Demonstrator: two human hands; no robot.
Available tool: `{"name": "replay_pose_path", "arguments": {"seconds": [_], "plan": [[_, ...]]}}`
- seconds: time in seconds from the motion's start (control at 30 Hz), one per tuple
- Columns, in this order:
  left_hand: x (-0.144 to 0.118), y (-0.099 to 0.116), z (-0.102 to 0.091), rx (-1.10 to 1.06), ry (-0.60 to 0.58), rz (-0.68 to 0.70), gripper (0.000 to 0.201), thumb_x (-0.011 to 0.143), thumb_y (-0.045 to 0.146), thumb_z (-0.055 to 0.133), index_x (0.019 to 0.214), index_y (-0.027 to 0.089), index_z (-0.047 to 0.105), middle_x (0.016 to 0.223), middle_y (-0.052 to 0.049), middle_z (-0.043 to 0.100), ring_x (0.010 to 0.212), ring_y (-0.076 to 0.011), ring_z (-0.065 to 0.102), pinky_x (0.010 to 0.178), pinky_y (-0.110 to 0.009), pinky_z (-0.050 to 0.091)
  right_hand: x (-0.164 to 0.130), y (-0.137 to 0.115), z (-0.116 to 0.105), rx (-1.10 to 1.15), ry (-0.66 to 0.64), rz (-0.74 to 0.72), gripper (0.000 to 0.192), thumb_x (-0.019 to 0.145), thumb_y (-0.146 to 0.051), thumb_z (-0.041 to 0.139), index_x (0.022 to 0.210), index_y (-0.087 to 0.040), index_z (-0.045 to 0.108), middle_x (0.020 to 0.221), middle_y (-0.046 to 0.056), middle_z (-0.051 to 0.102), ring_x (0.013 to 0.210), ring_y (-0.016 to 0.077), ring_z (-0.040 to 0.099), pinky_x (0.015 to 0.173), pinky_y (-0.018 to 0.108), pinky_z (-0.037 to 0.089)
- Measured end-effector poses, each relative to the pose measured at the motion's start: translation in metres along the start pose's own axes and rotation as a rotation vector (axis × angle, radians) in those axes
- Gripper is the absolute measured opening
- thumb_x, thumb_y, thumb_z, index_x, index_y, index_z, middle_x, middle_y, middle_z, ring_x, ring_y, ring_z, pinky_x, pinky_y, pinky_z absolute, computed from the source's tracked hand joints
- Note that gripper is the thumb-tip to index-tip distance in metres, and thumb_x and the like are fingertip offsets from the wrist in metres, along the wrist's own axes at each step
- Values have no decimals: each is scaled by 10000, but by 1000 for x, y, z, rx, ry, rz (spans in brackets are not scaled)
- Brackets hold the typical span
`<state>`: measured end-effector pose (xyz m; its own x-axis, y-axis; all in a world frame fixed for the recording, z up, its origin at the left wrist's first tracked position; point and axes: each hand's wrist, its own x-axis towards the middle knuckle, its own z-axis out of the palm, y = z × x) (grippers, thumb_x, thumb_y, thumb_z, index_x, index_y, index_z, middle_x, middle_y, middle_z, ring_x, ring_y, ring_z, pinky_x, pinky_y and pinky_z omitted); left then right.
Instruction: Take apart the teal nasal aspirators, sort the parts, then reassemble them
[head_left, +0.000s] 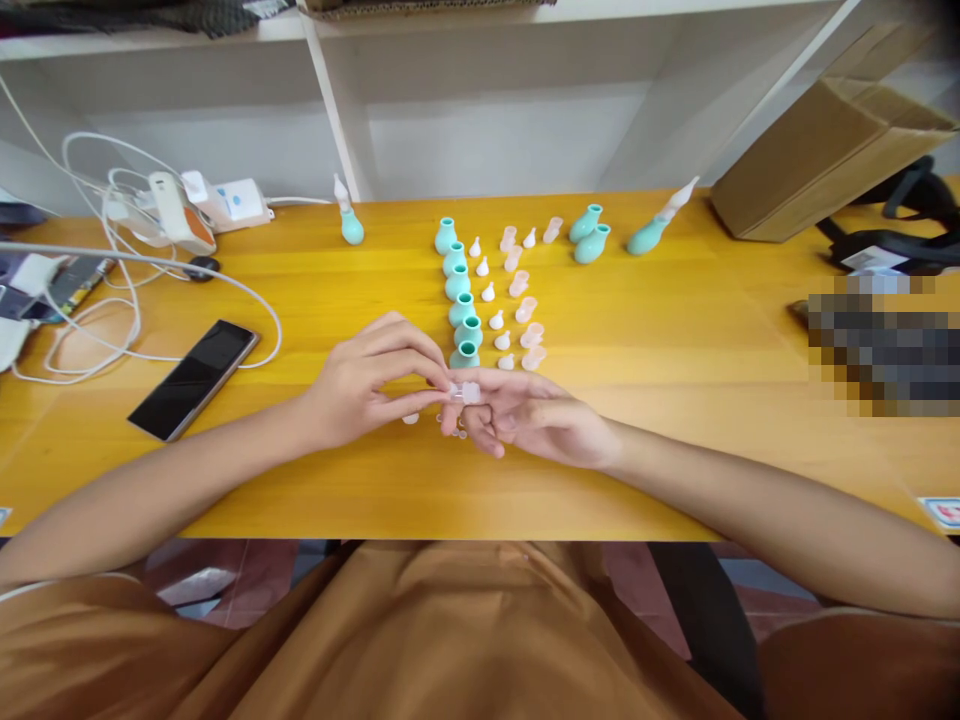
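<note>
The left hand (375, 380) pinched a small translucent plastic piece (471, 392) over the yellow wooden bench (637, 340); the right hand (551, 420) curled partway beside it, hold unclear. The step seemed a fitting, next calling for careful alignment.

My left hand (382, 378) pinches a small translucent piece (471, 392) against my half-curled right hand (544, 415). Teal bulbs (457, 284), white tips (488, 293), pinkish cups (526, 309) lined up on counter (637, 340). Phone (193, 380) lies left.

Table (675, 340): phone (193, 380) — left | bulb row (457, 286) — centre, nozzles (488, 292) to its right | box (810, 160) right rear
</note>
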<state>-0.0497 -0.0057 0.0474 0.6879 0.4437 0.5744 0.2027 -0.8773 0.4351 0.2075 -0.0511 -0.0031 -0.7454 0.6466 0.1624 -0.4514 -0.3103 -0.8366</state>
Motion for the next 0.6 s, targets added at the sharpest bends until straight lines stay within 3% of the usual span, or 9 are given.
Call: {"name": "replay_pose_path", "arguments": {"seconds": [0.47, 0.6], "plan": [[-2, -1, -1, 104, 21, 207, 114, 1033, 300, 778, 1142, 268, 774, 1022, -41, 806, 920, -185, 734, 860, -365, 614, 1, -2, 1, 23, -18, 0, 550, 925, -169, 695, 1474, -135, 664, 1213, 123, 789, 745, 125, 609, 724, 306, 478], [-1, 1, 0, 80, 42, 134, 126, 1021, 299, 793, 1133, 245, 770, 1039, -56, 807, 928, -182, 748, 868, -358, 606, 1, -4, 3, 30, -11, -6, 549, 916, -168, 699, 1463, -140, 674, 1189, 111, 796, 743, 125, 608, 716, 302, 472]]}}
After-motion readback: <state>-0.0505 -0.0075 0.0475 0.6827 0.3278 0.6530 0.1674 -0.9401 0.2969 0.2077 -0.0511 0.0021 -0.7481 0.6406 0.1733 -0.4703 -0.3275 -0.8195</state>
